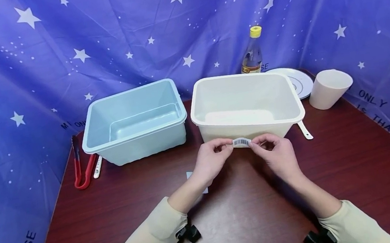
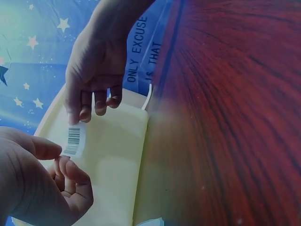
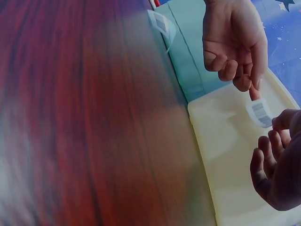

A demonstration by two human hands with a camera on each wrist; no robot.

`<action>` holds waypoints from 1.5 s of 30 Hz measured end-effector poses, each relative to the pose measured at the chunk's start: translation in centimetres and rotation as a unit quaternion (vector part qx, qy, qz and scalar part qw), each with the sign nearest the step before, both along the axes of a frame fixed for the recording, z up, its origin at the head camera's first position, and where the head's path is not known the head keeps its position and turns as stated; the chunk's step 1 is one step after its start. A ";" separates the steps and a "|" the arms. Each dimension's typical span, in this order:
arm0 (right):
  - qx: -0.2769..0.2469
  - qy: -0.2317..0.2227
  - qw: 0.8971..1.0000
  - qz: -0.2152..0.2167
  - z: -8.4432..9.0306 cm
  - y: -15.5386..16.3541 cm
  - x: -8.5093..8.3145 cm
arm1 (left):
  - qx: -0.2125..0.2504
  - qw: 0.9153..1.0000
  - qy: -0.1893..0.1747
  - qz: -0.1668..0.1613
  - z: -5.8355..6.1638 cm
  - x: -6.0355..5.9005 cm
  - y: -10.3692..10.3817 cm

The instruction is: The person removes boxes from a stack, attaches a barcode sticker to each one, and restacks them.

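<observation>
A small white barcode label [image 1: 242,142] is stretched between my two hands, just in front of the white bin [image 1: 214,129]. My left hand [image 1: 211,160] pinches its left end between thumb and index finger. The other end is pinched by my right hand [image 1: 277,156] in the same way. In the left wrist view the label [image 2: 74,140] faces up with its stripes showing. The right wrist view has the label [image 3: 259,113] over the bin's outer wall [image 3: 235,155]; whether it touches the wall I cannot tell.
A light blue bin [image 1: 147,145] stands left. Pale paper [image 1: 189,175] lies partly under my left wrist. Red-handled tongs [image 1: 84,184] and a white handle [image 1: 97,168] lie far left. Behind right are a yellow-capped bottle [image 1: 252,53], plate [image 1: 304,81], cup [image 1: 328,90] and another white handle [image 1: 305,130].
</observation>
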State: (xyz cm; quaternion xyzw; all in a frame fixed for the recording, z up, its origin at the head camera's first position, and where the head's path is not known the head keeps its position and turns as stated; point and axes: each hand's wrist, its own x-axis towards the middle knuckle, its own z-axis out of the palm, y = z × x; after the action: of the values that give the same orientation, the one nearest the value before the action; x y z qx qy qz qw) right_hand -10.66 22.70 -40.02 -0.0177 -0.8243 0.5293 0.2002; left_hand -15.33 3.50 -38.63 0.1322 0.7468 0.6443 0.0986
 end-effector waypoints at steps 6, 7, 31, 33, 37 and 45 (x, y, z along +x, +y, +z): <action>0.004 -0.001 1.000 0.000 -0.1 -0.2 0.2 | -0.003 1.000 -0.010 -0.004 0.0 0.2 0.1; 0.004 -0.001 1.000 0.000 -0.1 -0.2 0.2 | -0.002 1.000 -0.014 -0.007 0.0 0.2 0.0; 0.055 -0.001 0.998 0.008 -0.3 -0.2 0.0 | 0.000 0.999 -0.039 -0.032 -0.2 0.4 0.1; 0.068 0.006 0.998 -0.004 -0.3 -0.2 0.1 | 0.004 0.999 -0.037 -0.030 -0.2 0.4 0.1; 0.080 0.012 0.996 -0.031 -0.1 -0.3 0.3 | 0.007 0.999 -0.032 -0.027 -0.3 0.3 0.2; 0.070 0.006 0.998 0.005 -0.2 -0.5 0.2 | 0.004 0.999 -0.027 -0.024 -0.4 0.2 0.2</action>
State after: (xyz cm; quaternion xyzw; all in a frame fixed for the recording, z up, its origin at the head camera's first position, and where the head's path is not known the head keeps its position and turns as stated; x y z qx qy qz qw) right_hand -10.42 22.22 -40.25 0.0038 -0.8582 0.4714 0.2030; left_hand -15.09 3.65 -38.99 0.1333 0.7378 0.6480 0.1338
